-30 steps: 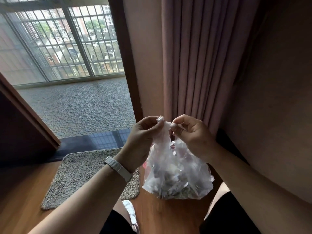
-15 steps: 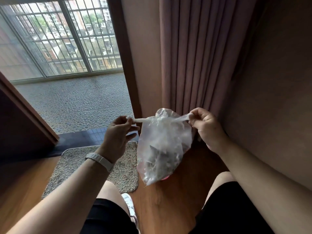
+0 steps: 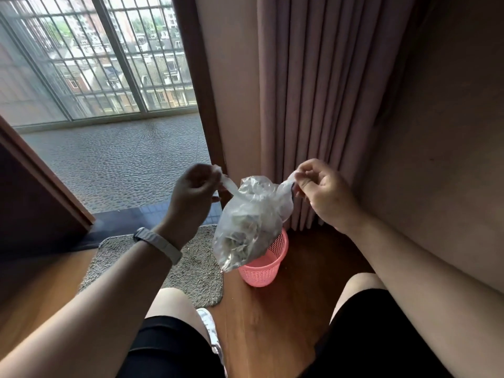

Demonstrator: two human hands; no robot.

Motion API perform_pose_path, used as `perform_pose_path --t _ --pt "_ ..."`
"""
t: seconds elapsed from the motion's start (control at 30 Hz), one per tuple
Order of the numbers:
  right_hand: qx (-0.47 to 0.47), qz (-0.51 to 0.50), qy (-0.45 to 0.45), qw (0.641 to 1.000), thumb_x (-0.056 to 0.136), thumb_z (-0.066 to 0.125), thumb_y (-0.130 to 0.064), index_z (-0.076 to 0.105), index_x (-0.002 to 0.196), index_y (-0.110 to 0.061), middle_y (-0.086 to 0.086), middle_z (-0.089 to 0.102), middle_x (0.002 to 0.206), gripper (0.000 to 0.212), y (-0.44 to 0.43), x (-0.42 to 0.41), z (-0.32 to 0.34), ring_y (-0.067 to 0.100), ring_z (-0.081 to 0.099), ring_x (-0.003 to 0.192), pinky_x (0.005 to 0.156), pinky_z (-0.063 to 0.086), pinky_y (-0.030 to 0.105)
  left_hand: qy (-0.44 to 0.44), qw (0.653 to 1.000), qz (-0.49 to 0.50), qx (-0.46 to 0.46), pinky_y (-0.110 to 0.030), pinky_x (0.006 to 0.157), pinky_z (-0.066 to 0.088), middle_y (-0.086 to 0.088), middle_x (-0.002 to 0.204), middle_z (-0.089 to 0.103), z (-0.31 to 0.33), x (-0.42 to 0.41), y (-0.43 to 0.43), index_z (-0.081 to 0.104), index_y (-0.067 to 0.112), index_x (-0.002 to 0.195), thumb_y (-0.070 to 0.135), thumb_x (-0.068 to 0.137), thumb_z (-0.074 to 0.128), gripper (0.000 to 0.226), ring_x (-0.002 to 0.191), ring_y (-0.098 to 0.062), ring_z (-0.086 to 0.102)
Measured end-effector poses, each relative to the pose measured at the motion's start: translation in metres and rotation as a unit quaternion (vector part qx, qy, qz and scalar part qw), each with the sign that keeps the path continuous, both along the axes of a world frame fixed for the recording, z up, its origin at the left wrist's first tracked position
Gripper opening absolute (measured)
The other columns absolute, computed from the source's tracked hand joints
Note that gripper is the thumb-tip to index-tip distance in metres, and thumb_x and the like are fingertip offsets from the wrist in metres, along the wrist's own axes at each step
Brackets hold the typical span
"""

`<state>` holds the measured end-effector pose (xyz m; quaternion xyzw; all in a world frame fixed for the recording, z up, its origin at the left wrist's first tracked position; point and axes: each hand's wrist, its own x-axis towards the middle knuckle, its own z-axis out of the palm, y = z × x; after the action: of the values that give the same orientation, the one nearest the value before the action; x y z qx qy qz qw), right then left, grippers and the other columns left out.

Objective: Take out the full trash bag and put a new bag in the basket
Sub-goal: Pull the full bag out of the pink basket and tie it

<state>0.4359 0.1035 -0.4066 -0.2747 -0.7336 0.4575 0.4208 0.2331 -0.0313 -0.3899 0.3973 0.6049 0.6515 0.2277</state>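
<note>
A clear trash bag [image 3: 249, 225] full of crumpled paper hangs in the air above a small pink lattice basket [image 3: 268, 268] on the wooden floor. My left hand [image 3: 192, 197] pinches the bag's left top strip, and my right hand [image 3: 324, 193] pinches the right strip. The two strips stretch sideways from a bunched neck at the bag's top. The bag hides the basket's left rim and most of its inside. No new bag shows in the head view.
A grey mat [image 3: 191, 266] lies left of the basket. Pink curtains [image 3: 313, 105] hang right behind it, with a brown wall [image 3: 436, 159] to the right. A doorway opens onto a pebbled balcony [image 3: 117, 165]. My knees and a white shoe [image 3: 210, 331] are below.
My hands went from close together at the bag's neck to wide apart, drawing the two strips sideways. The bag rose, and the pink basket came into view beneath it.
</note>
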Motion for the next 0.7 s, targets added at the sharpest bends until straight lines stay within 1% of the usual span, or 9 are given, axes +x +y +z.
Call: perform_pose_path --t 0.07,0.13,0.27,0.4,0.47,0.53,0.57,0.63,0.7 --pt "0.03 0.033 -0.032 0.999 0.094 0.058 -0.019 0.06 0.083 -0.024 -0.002 0.067 0.072 0.013 -0.004 -0.012 0.01 0.009 0.064 0.067 0.063 0.052 0.023 0.017 1.0 -0.016 0.008 -0.022 0.057 0.051 -0.014 0.081 0.066 0.007 0.009 0.01 0.062 0.018 0.08 0.012 0.094 0.061 0.016 0.072 -0.023 0.061" --pt "0.028 0.061 -0.046 0.997 0.093 0.058 -0.021 0.062 0.084 -0.023 0.0 0.068 0.075 0.01 -0.007 -0.024 0.017 0.01 0.065 0.071 0.065 0.053 0.023 0.019 0.999 -0.033 0.009 -0.025 0.057 0.051 -0.019 0.08 0.063 0.011 0.017 0.019 0.063 0.015 0.082 0.013 0.092 0.064 0.01 0.072 -0.025 0.057" --pt "0.014 0.098 -0.021 0.995 0.093 0.06 -0.015 0.061 0.082 -0.021 0.002 0.067 0.074 0.012 -0.008 -0.048 0.025 0.009 0.065 0.068 0.06 0.048 0.016 0.042 0.998 -0.05 0.004 -0.032 0.063 0.053 -0.008 0.075 0.065 0.014 0.022 0.033 0.069 0.016 0.086 0.013 0.089 0.069 0.004 0.068 -0.017 0.059" --pt "-0.017 0.129 0.005 0.991 0.091 0.06 -0.011 0.062 0.082 -0.019 0.006 0.066 0.072 0.013 0.004 -0.066 0.026 0.014 0.064 0.066 0.059 0.052 0.023 0.015 0.997 -0.074 0.003 -0.048 0.076 0.054 -0.026 0.087 0.064 0.013 0.011 0.044 0.068 0.0 0.104 0.002 0.087 0.067 0.017 0.078 -0.028 0.061" --pt "-0.038 0.148 0.014 0.988 0.091 0.06 -0.01 0.063 0.083 -0.018 0.004 0.067 0.071 0.012 0.014 -0.075 0.023 0.012 0.064 0.066 0.058 0.051 0.022 0.019 0.996 -0.089 -0.001 -0.044 0.074 0.052 -0.026 0.084 0.065 0.009 0.001 0.051 0.067 -0.006 0.1 -0.004 0.087 0.064 0.013 0.077 -0.027 0.061" --pt "-0.061 0.159 0.022 0.985 0.091 0.061 -0.011 0.063 0.082 -0.02 -0.002 0.067 0.07 0.013 0.028 -0.085 0.019 0.011 0.064 0.067 0.057 0.049 0.019 0.022 0.996 -0.091 -0.008 -0.037 0.07 0.053 -0.02 0.078 0.067 0.005 -0.009 0.063 0.069 -0.002 0.091 -0.007 0.086 0.064 0.009 0.073 -0.025 0.062" --pt "-0.072 0.164 0.024 0.983 0.09 0.062 -0.012 0.063 0.083 -0.022 -0.003 0.067 0.071 0.012 0.036 -0.091 0.016 0.011 0.064 0.068 0.059 0.05 0.02 0.021 0.996 -0.085 -0.012 -0.037 0.068 0.054 -0.019 0.076 0.067 0.002 -0.015 0.071 0.07 0.002 0.087 -0.005 0.085 0.066 0.008 0.072 -0.026 0.063" --pt "-0.079 0.172 0.009 0.982 0.088 0.065 -0.02 0.062 0.087 -0.024 -0.001 0.068 0.076 0.004 0.054 -0.104 0.008 0.015 0.066 0.072 0.064 0.054 0.027 0.02 0.998 -0.061 -0.025 -0.038 0.066 0.053 -0.02 0.073 0.066 -0.003 -0.03 0.09 0.07 0.007 0.079 0.0 0.082 0.071 0.008 0.069 -0.028 0.061" --pt "-0.068 0.17 -0.026 0.983 0.083 0.067 -0.034 0.06 0.094 -0.028 -0.001 0.068 0.083 0.015 0.076 -0.12 -0.001 0.021 0.068 0.078 0.069 0.057 0.037 0.017 0.998 -0.042 -0.043 -0.036 0.063 0.051 -0.018 0.071 0.064 -0.01 -0.049 0.111 0.068 0.01 0.074 -0.001 0.082 0.071 0.013 0.066 -0.026 0.058"
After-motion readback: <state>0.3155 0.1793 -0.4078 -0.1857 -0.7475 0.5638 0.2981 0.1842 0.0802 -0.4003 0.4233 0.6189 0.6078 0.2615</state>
